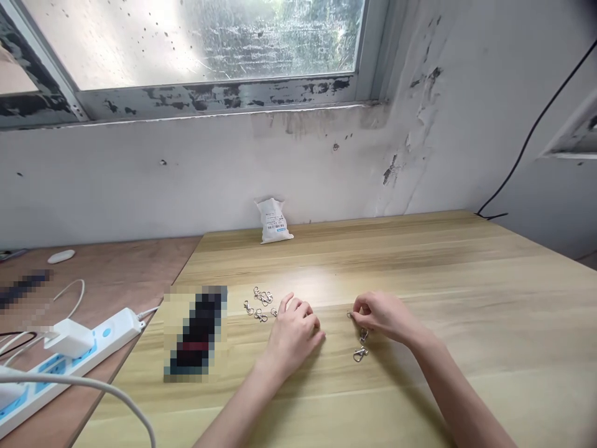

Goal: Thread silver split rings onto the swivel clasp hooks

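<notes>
My left hand [296,330] rests low over the wooden table, fingers spread and slightly curled, with nothing visible in it. Just beyond its fingertips lies a loose group of several small silver lobster-clasp hooks [263,298]; one clasp is partly covered by the fingers. My right hand [380,314] pinches a small silver lobster clasp [349,314] between thumb and forefinger, at the tabletop; most of that clasp is hidden. Beneath this hand, nearer to me, are two more silver clasps, one [363,336] close under the fingers and another [360,354] a little lower.
A white labelled pouch [274,221] leans near the wall at the back. A blurred dark object [198,336] lies on the left. Beyond the table's left edge, a white power strip [112,333] holds plugs, with a white cable [125,401] curving over the front corner.
</notes>
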Motion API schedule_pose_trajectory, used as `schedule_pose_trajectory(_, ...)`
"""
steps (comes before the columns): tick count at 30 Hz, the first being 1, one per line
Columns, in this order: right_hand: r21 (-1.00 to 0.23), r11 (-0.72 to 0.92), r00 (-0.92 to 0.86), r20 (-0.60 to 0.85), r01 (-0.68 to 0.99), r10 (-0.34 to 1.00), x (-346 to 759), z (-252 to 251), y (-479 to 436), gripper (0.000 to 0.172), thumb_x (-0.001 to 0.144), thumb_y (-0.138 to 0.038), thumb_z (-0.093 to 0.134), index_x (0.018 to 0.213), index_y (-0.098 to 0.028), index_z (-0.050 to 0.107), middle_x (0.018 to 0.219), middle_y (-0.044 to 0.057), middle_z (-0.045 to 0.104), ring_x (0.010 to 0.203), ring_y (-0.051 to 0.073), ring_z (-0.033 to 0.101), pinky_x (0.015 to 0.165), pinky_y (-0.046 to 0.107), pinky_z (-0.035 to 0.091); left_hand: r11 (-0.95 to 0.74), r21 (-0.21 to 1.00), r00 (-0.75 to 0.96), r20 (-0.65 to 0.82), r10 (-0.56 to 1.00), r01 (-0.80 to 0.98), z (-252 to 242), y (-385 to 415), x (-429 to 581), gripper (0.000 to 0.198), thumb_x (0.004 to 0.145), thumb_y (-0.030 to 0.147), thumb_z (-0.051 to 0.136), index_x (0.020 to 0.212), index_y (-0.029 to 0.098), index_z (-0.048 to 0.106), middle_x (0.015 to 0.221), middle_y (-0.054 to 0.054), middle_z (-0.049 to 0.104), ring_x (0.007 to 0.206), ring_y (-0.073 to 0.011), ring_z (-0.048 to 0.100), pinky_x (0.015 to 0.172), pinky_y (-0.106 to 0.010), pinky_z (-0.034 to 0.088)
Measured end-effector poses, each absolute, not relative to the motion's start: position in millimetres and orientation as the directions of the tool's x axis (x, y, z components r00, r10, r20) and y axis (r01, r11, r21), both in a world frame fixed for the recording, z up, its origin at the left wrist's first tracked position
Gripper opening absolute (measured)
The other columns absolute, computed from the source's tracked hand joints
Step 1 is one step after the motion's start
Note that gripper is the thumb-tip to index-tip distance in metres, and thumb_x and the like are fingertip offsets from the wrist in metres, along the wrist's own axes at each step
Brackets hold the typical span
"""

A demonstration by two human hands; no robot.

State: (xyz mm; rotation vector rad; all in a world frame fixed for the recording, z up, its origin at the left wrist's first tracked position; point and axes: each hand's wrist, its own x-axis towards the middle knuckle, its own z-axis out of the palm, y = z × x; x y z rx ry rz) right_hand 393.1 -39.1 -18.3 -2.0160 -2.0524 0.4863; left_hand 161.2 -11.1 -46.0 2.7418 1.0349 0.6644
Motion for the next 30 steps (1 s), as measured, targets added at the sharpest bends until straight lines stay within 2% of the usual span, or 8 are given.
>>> schedule_pose_trajectory(4, -0.318, 0.006, -0.013, -0.020, 0.948, 1.000, 388, -21, -37, 0.020, 0.080, -0.022, 0.056, 0.065, -0.021, 0.070, 0.065, 0.002, 0.069, 0.056, 0.016, 0.058, 0.051, 0.025, 0.028, -0.752, 0.268, 0.649, 0.385, 0.656, 0.602, -49, -5, 167, 0.018, 0.083, 0.011, 0.057, 0.072, 0.022, 0.065, 0.078, -0.003, 0.062, 0.083, -0.0218, 0.057, 0.102, -0.051, 0.040)
schedule_pose_trajectory(8, -0.327, 0.030, -0.033, -0.004, 0.945, 0.999, 386, -25, -36, 0.018, 0.081, -0.020, 0.057, 0.067, -0.021, 0.069, 0.066, 0.001, 0.068, 0.059, 0.016, 0.059, 0.053, 0.025, 0.031, -0.733, 0.366, 0.622, 0.389, 0.680, 0.573, -47, -3, 158, 0.015, 0.087, 0.013, 0.054, 0.077, 0.021, 0.062, 0.084, -0.004, 0.062, 0.087, -0.0227, 0.056, 0.092, -0.045, 0.045)
schedule_pose_trajectory(11, -0.380, 0.185, -0.160, 0.095, 0.906, 0.982, 380, -31, -35, 0.017, 0.087, -0.022, 0.055, 0.077, -0.022, 0.069, 0.078, 0.001, 0.069, 0.068, 0.015, 0.062, 0.060, 0.025, 0.041, -0.698, 0.451, 0.600, 0.364, 0.713, 0.556, -43, -3, 144, 0.013, 0.091, 0.018, 0.052, 0.084, 0.020, 0.062, 0.096, -0.006, 0.063, 0.096, -0.0233, 0.056, 0.088, -0.042, 0.046)
schedule_pose_trajectory(14, -0.358, 0.420, -0.317, 0.313, 0.834, 0.895, 368, -38, -36, 0.016, 0.092, -0.024, 0.054, 0.084, -0.021, 0.068, 0.107, 0.007, 0.066, 0.097, 0.020, 0.063, 0.082, 0.032, 0.049, -0.668, 0.493, 0.576, 0.350, 0.739, 0.557, -42, -3, 127, 0.014, 0.093, 0.020, 0.052, 0.085, 0.021, 0.063, 0.110, -0.006, 0.061, 0.110, -0.0252, 0.053, 0.095, -0.044, 0.043)
schedule_pose_trajectory(17, -0.284, 0.516, -0.389, 0.402, 0.808, 0.829, 352, -43, -38, 0.013, 0.092, -0.023, 0.057, 0.085, -0.021, 0.067, 0.133, 0.011, 0.057, 0.130, 0.028, 0.047, 0.099, 0.047, 0.045, -0.651, 0.518, 0.566, 0.339, 0.751, 0.554, -44, -2, 118, 0.013, 0.092, 0.022, 0.054, 0.085, 0.022, 0.065, 0.115, -0.006, 0.061, 0.120, -0.0271, 0.050, 0.101, -0.047, 0.041)
schedule_pose_trajectory(19, -0.265, 0.537, -0.412, 0.407, 0.801, 0.815, 343, -45, -39, 0.012, 0.092, -0.022, 0.058, 0.084, -0.021, 0.067, 0.141, 0.011, 0.050, 0.139, 0.032, 0.035, 0.103, 0.052, 0.042, -0.653, 0.526, 0.569, 0.339, 0.749, 0.545, -46, -1, 117, 0.012, 0.091, 0.023, 0.056, 0.085, 0.022, 0.066, 0.118, -0.007, 0.061, 0.123, -0.0281, 0.049, 0.102, -0.048, 0.041)
schedule_pose_trajectory(24, -0.299, 0.539, -0.405, 0.408, 0.787, 0.818, 334, -50, -40, 0.013, 0.093, -0.023, 0.056, 0.086, -0.021, 0.067, 0.147, 0.012, 0.044, 0.144, 0.033, 0.026, 0.106, 0.057, 0.039, -0.661, 0.507, 0.582, 0.334, 0.742, 0.552, -44, -2, 118, 0.013, 0.093, 0.023, 0.054, 0.088, 0.023, 0.066, 0.126, -0.007, 0.059, 0.133, -0.0299, 0.042, 0.106, -0.053, 0.038)
schedule_pose_trajectory(30, -0.298, 0.508, -0.375, 0.404, 0.808, 0.834, 333, -57, -38, 0.016, 0.095, -0.025, 0.054, 0.088, -0.021, 0.067, 0.148, 0.012, 0.043, 0.146, 0.034, 0.021, 0.109, 0.065, 0.028, -0.693, 0.475, 0.627, 0.320, 0.710, 0.543, -42, -4, 119, 0.013, 0.092, 0.019, 0.053, 0.088, 0.023, 0.065, 0.136, -0.005, 0.056, 0.142, -0.0284, 0.033, 0.115, -0.057, 0.028)
